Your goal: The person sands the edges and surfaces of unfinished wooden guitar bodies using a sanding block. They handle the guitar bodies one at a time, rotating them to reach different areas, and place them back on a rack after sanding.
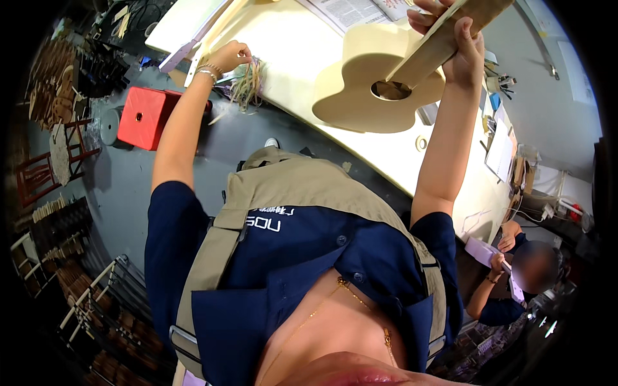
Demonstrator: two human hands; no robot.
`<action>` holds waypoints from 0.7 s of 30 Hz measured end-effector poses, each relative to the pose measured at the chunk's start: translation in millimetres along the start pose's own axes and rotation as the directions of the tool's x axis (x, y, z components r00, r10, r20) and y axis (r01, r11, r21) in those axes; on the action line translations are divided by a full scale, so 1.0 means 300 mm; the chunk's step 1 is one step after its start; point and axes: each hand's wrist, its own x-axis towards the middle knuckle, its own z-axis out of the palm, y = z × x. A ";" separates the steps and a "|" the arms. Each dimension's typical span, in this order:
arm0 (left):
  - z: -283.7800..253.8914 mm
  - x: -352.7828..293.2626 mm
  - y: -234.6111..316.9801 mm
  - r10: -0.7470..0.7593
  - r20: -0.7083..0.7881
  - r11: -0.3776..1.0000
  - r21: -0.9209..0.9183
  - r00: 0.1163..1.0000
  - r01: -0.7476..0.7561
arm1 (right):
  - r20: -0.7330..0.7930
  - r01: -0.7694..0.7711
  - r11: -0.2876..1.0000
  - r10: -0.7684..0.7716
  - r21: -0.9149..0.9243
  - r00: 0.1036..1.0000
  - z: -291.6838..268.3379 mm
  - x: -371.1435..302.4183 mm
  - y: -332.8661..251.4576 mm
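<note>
An unfinished pale wooden ukulele [362, 77] with a round sound hole is tilted over the right part of the cream worktable [299, 48]. My right hand [465, 59] is wrapped round its neck [430, 53], thumb on the near side. Away to the left, at the table's edge, my left hand [230, 56] has its fingers curled together. Its fingertips are at the top of a tangled bunch of thin strips [247, 85] that hangs off the edge. What the fingertips hold, if anything, is too small to make out.
Long neck-shaped pieces [193, 46] lie at the table's left end, and open printed pages [344, 11] at its far side. A red stool [147, 117] stands on the floor. At lower right a co-worker [502, 283] handles a pale purple piece. Racks [96, 302] stand at left.
</note>
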 end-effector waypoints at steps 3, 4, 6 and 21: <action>0.100 0.085 -0.125 -0.108 0.038 0.991 0.080 0.993 0.105 | -0.135 -0.006 0.995 -0.007 -0.095 0.991 0.083 -0.049 -0.056; 0.087 0.134 -0.121 -0.131 0.052 0.983 0.137 0.990 0.123 | -0.176 -0.010 0.983 -0.022 -0.181 0.984 0.101 -0.056 -0.084; 0.075 0.112 0.060 -0.308 -0.064 0.893 0.324 0.949 0.312 | -0.209 -0.033 0.993 0.007 -0.118 0.978 0.066 -0.110 -0.060; -0.436 0.030 1.273 0.489 -0.825 0.384 -0.088 0.283 -0.919 | -0.193 0.053 0.997 -0.062 -0.050 0.979 0.233 -0.140 -0.049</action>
